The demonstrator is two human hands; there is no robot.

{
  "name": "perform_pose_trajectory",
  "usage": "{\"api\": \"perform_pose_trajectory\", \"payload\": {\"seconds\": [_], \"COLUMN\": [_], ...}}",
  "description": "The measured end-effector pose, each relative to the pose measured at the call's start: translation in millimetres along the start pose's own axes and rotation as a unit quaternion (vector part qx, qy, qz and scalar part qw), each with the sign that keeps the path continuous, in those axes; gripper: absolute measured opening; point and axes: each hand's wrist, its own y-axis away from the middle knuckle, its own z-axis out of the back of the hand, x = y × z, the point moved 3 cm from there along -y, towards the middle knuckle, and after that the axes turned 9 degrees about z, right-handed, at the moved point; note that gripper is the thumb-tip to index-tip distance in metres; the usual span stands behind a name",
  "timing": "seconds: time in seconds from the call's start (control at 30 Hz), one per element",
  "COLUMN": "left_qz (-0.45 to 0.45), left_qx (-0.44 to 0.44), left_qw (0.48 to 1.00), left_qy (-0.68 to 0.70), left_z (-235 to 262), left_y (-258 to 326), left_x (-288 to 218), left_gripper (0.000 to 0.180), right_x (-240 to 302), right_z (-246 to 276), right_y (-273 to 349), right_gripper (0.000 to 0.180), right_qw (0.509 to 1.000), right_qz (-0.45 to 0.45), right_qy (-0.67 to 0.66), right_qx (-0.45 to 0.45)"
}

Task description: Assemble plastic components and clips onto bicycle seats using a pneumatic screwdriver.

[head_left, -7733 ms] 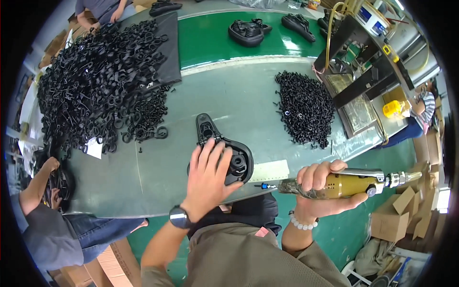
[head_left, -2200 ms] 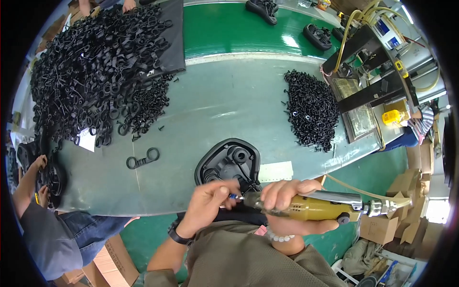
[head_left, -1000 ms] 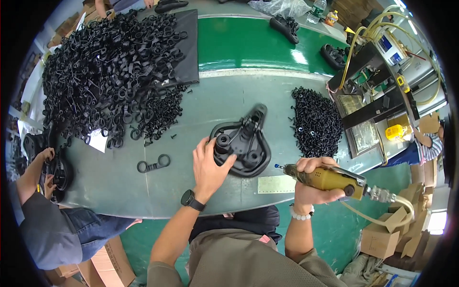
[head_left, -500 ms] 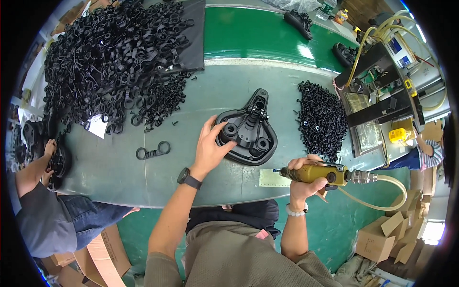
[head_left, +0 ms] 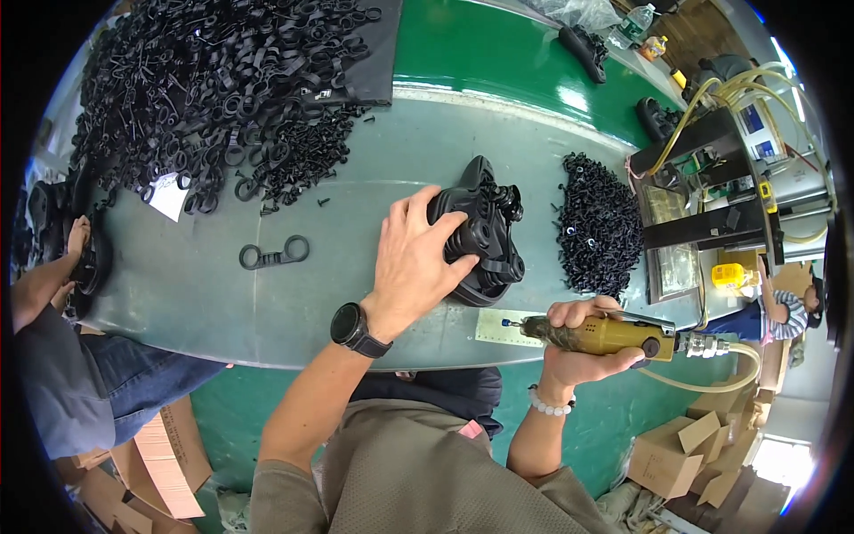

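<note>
My left hand (head_left: 416,254) is closed around the near left part of a black bicycle saddle (head_left: 480,182), thumb and fingers at a round bumper on its underside. The saddle is tipped up on its left side on the table, its rails and bumpers facing right; the hand hides part of it. In my right hand (head_left: 583,351) is a yellow air screwdriver (head_left: 618,336), its bit pointing left above a pale ruler-like strip (head_left: 498,326). The bit is apart from the saddle. A black two-ring bracket (head_left: 275,254) lies left of my left hand.
Black ring parts (head_left: 240,89) heap at the far left, with loose screws (head_left: 307,147) beside them. More screws (head_left: 600,227) pile right of the saddle, near a metal rack (head_left: 703,187). A green belt (head_left: 480,53) runs behind. A co-worker's hand (head_left: 78,236) is at left.
My left hand has tilted the saddle from lying underside-up to standing on its left side. The screwdriver stays in my right hand, slightly farther right. The view has shifted a little.
</note>
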Motion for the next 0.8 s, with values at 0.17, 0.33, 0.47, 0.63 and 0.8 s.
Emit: {"api": "perform_pose_trajectory", "payload": {"seconds": [0.17, 0.33, 0.47, 0.63, 0.8], "left_qz": [-0.013, 0.027, 0.013, 0.027, 0.056], "left_qx": [0.102, 0.327, 0.350, 0.344, 0.349], "left_qw": [0.991, 0.933, 0.926, 0.923, 0.912], "left_qy": [0.081, 0.148, 0.143, 0.170, 0.208], "left_z": [16, 18, 12, 12, 12], "left_y": [24, 42, 42, 45, 54], "left_x": [58, 58, 54, 56, 59], "left_gripper": [0.049, 0.051, 0.054, 0.055, 0.064], "right_x": [15, 29, -6, -42, -60], "right_z": [-7, -58, -87, -84, -89], "right_y": [2, 9, 22, 33, 37], "right_gripper": [0.090, 0.094, 0.098, 0.091, 0.092], "right_qw": [0.996, 0.970, 0.970, 0.960, 0.966], "right_qz": [-0.015, 0.012, 0.000, -0.140, -0.140], "right_qy": [-0.077, -0.184, -0.143, -0.042, -0.042], "right_qx": [0.044, 0.155, 0.197, 0.239, 0.213]}}
